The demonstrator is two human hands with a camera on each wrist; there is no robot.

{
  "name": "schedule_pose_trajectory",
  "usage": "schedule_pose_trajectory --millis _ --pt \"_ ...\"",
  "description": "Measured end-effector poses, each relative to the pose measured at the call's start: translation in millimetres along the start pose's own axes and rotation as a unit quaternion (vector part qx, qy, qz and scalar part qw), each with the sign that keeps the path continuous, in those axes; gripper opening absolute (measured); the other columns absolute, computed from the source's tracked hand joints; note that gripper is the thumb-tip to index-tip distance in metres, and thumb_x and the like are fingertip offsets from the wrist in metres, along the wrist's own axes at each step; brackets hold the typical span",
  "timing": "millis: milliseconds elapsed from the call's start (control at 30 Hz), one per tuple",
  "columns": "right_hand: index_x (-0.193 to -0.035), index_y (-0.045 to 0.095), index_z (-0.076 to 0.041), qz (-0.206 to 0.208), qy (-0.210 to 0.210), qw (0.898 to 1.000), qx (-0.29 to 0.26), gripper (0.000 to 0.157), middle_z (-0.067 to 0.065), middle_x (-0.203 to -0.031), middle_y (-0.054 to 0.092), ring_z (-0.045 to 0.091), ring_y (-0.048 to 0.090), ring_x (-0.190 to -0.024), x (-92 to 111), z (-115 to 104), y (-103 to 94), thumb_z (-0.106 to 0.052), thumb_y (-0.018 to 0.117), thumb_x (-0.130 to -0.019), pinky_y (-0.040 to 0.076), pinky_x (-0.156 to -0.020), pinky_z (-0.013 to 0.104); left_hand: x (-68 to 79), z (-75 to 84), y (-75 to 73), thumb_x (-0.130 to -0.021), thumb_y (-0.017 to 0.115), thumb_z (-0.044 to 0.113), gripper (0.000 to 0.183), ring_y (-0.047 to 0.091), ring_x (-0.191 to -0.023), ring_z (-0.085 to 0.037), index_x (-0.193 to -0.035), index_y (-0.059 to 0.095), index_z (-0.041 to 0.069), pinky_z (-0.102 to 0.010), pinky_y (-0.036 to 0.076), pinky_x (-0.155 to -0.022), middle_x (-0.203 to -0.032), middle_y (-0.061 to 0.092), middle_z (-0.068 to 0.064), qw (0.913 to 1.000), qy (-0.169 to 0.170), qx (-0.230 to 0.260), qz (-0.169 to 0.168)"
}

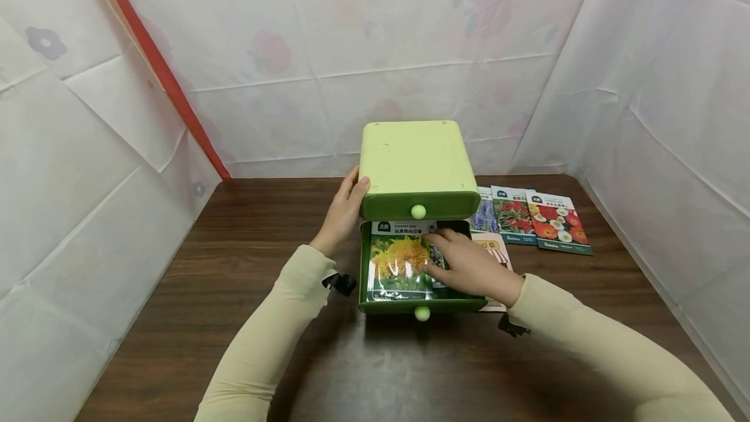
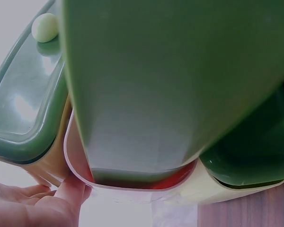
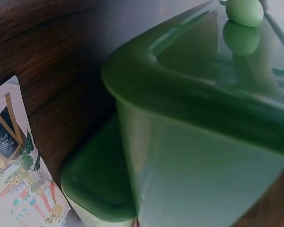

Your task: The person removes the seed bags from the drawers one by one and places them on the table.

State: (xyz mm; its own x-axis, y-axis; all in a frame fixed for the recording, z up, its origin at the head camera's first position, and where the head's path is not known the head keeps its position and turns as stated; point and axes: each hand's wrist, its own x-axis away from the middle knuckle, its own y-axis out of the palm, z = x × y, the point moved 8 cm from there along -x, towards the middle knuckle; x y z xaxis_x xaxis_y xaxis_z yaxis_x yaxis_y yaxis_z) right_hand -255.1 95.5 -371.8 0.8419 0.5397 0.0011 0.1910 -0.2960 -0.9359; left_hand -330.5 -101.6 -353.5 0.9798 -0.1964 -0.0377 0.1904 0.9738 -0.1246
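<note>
A small green drawer cabinet [image 1: 417,155] with a pale lid stands on the table. Its middle drawer [image 1: 387,307] is pulled out and has a round pale knob [image 1: 422,313]. Inside lies a flower seed packet [image 1: 401,266] with yellow blooms, and another packet [image 1: 437,256] shows partly behind it. My left hand [image 1: 342,210] rests against the cabinet's left side, thumb near the upper front corner. The right hand [image 1: 469,266] reaches into the drawer, thumb and forefinger spread apart at the yellow packet's right edge. In the right wrist view the drawer front [image 3: 194,90] hides that hand.
Several seed packets lie right of the cabinet, among them one with red and white flowers [image 1: 559,221] and one with red flowers [image 1: 515,217]. An illustrated packet [image 3: 23,161] lies beside the drawer. White sheeting [image 1: 375,38] hangs behind the dark wooden table [image 1: 252,226].
</note>
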Motion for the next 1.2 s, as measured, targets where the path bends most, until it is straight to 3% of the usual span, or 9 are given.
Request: schedule_pose_trajectory --millis 333,567,833,1067,1200 --pt "-0.148 0.044 -0.010 -0.040 0.002 0.999 0.029 0.071 0.025 -0.149 0.042 0.044 0.042 -0.136 -7 -4 14.1 -0.052 0.061 -0.093 0.039 -0.108 0.057 -0.6 -0.5 -1.4 -0.100 0.038 0.059 0.066 0.056 -0.112 -0.028 -0.157 0.015 0.034 -0.042 0.053 -0.087 -0.160 0.024 -0.001 1.0000 0.005 -0.006 0.004" --pt "-0.152 0.038 -0.011 -0.063 -0.015 0.998 -0.002 0.071 0.026 -0.155 0.032 0.046 0.029 -0.143 -8 -7 19.6 -0.048 0.060 -0.095 0.030 -0.114 0.059 -0.3 2.9 0.0 -0.105 0.036 0.047 0.060 0.054 -0.119 -0.031 -0.158 0.013 0.030 -0.045 0.052 -0.092 -0.162 0.022 -0.003 1.0000 0.003 0.002 -0.004" --pt "-0.152 0.037 -0.009 -0.058 -0.025 0.996 -0.059 0.070 0.023 -0.155 0.033 0.045 0.026 -0.145 -11 -11 19.2 -0.045 0.060 -0.096 0.029 -0.115 0.058 13.8 26.9 5.1 -0.107 0.032 0.038 0.060 0.055 -0.116 -0.030 -0.159 0.009 0.018 -0.043 0.053 -0.092 -0.161 0.022 -0.011 0.9999 -0.008 -0.011 -0.010" --pt "-0.151 0.038 -0.008 -0.046 -0.005 0.994 -0.097 0.071 0.022 -0.155 0.034 0.041 0.031 -0.144 -14 -8 19.3 -0.044 0.062 -0.095 0.035 -0.111 0.057 -1.0 2.4 0.2 -0.106 0.034 0.045 0.061 0.057 -0.113 -0.029 -0.159 0.010 0.029 -0.044 0.055 -0.088 -0.160 0.025 -0.007 0.9999 -0.007 0.005 -0.007" --pt "-0.151 0.037 -0.008 -0.040 0.006 0.991 -0.127 0.067 0.020 -0.155 0.036 0.038 0.038 -0.141 -14 -6 18.6 -0.039 0.061 -0.097 0.040 -0.108 0.055 -2.7 -1.5 0.0 -0.103 0.037 0.051 0.063 0.057 -0.112 -0.029 -0.158 0.013 0.032 -0.044 0.055 -0.088 -0.159 0.026 -0.005 0.9999 -0.001 0.011 -0.002"
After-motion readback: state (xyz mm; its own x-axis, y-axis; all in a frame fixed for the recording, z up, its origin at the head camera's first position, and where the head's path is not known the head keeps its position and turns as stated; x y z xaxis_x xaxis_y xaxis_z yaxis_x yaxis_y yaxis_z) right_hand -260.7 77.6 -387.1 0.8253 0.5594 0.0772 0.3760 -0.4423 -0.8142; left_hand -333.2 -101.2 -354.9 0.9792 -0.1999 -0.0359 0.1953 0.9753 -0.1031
